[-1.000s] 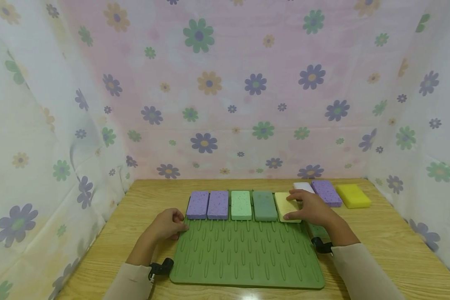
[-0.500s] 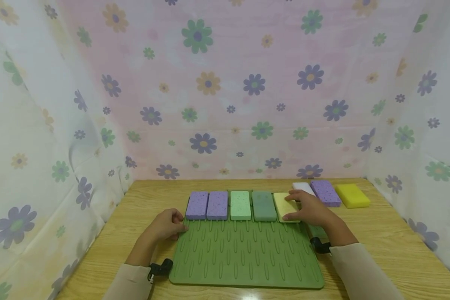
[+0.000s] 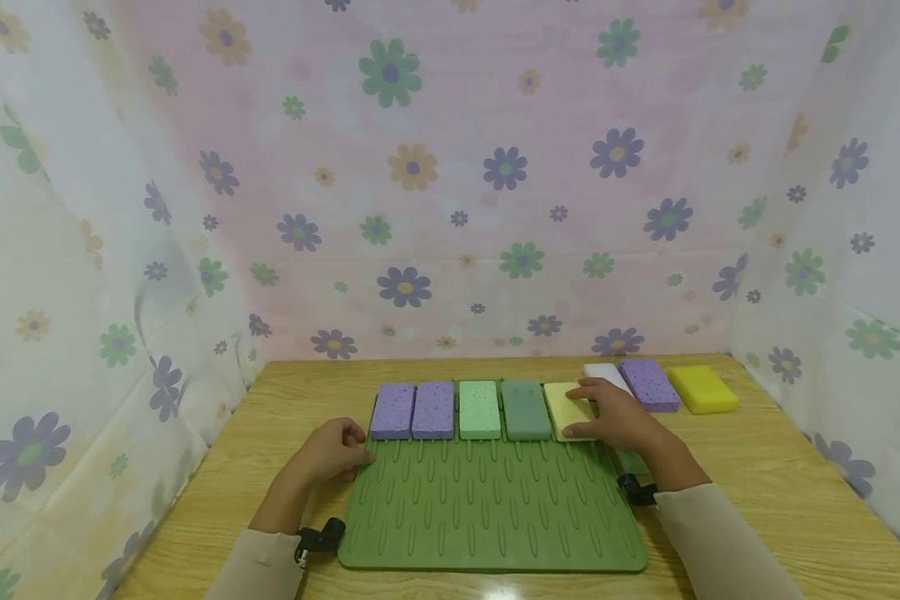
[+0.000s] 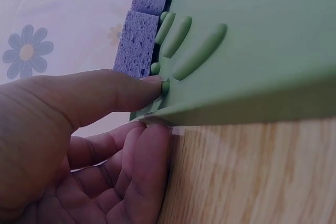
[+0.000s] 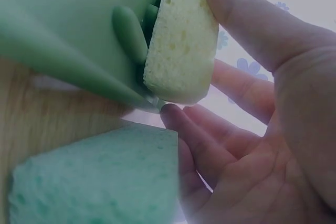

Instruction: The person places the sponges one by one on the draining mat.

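A green ridged mat lies on the table, with a row of sponges along its far edge. From the left these are two purple sponges, a light green sponge, a dark green sponge and a pale yellow sponge. My left hand pinches the mat's left edge, thumb on top and fingers curled against its side. At the right end, my right hand grips the pale yellow sponge, its thumb on the upper face in the right wrist view; part of that sponge is hidden behind the fingers.
Beyond the right hand lie a white sponge, another purple sponge and a bright yellow sponge. A green sponge rests on the table beside the mat, partly under the right wrist. Flowered cloth encloses the table's back and sides.
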A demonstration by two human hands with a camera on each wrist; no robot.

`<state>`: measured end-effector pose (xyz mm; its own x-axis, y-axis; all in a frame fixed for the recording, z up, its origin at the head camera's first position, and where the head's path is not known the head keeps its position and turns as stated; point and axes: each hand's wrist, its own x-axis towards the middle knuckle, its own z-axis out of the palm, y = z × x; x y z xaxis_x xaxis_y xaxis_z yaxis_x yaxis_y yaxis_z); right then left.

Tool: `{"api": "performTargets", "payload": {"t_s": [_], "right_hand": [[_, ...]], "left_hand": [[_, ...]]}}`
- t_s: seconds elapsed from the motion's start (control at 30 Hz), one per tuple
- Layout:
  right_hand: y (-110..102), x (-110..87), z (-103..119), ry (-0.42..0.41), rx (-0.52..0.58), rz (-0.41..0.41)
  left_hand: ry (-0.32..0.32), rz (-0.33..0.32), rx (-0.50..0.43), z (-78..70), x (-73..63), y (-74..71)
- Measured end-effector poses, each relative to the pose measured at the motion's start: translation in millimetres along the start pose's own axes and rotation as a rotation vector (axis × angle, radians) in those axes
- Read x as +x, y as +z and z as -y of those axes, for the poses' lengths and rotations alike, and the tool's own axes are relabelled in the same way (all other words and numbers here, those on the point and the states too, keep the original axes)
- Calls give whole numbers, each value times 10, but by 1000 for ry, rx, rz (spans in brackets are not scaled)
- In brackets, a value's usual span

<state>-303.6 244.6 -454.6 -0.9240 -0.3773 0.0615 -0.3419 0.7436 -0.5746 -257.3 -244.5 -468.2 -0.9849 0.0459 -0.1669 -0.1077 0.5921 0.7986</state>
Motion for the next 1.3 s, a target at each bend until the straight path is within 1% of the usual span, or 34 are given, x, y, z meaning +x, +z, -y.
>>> {"api": "performTargets", "payload": {"t_s": [0.53,0.67,0.83,0.9,1.07,1.3], "right_hand": [[-10,3,-34,-28,-32,-2],[-24,-11,-64,-46,-5,-17],[-104,-82,-74,-66,67,-63],[-150,-113,-75,-80,78,-82],[-237,-162,-129,-96,79,-110],[-297,-234,-288,-73,72,-110]], "left_hand": [[16,10,3,23,29,-1],[18,10,1,22,26,1],[9,13,5,0,15,0],[5,14,8,-11,10,0],[4,10,14,-23,3,-2],[-3,8,5,-3,-4,-2]]}}
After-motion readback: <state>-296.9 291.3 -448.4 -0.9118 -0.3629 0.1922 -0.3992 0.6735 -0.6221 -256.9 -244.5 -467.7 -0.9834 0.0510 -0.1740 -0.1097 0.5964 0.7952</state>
